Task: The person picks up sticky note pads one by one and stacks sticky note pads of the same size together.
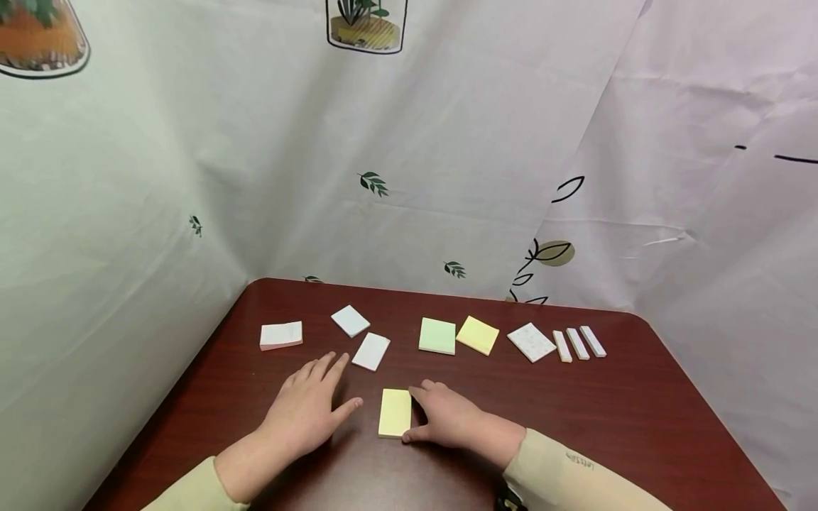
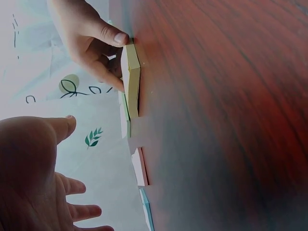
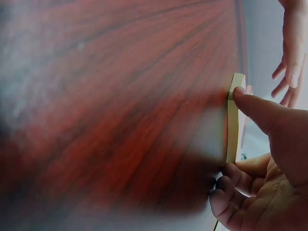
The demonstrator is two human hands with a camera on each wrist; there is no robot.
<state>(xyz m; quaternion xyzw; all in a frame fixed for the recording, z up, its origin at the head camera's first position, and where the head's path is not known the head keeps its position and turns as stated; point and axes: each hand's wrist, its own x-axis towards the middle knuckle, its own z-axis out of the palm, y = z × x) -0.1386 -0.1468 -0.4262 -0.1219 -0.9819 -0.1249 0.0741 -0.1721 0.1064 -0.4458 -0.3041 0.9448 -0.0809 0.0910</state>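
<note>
The left hand (image 1: 307,415) spreads its fingers, holding nothing; the right hand (image 1: 450,417) grips a yellow pad (image 1: 394,413) by its right side, thumb nearest. Rectangular and papery, the pad lies between both hands, touching only the right; the glossy dark-red table (image 1: 607,411) shows wood grain, and beyond hangs a creased, leaf-printed sheet (image 1: 287,142)

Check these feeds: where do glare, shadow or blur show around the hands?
Head: pale sheen on the near part of the table, soft shadow beside the left hand; left wrist: that hand looks dark against the bright curtain; right wrist: the table surface is blurred at the left, with a pale glare patch beside the yellow pad.
</note>
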